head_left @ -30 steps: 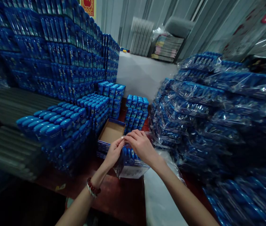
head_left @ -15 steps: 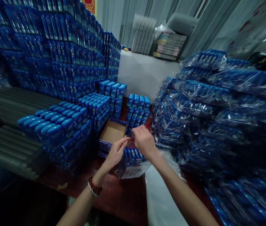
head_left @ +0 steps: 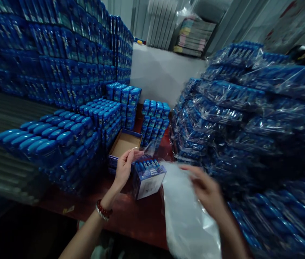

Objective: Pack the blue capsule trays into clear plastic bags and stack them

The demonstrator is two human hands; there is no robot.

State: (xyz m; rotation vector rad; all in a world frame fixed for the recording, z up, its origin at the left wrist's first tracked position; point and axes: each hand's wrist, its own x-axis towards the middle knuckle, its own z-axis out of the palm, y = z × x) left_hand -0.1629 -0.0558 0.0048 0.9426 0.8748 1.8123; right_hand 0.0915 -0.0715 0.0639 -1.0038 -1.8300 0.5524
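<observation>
My left hand [head_left: 124,166] pinches the top edge of a clear plastic bag that wraps a small box of blue bottles [head_left: 148,177] standing on the red-brown table [head_left: 133,216]. My right hand [head_left: 207,190], blurred, hovers with fingers apart over a pile of clear plastic bags [head_left: 187,212] at the table's near edge. It touches nothing that I can make out. An empty open carton [head_left: 123,142] sits just behind the box.
Stacks of blue bottles [head_left: 60,136] rise on the left, with a tall wall of them behind. Bagged packs of blue bottles [head_left: 236,115] are piled high on the right. A short stack of bottles [head_left: 155,120] stands behind the carton.
My right hand has left the bag's top and swung right and down over the pile of bags. My left hand keeps its pinch on the bag.
</observation>
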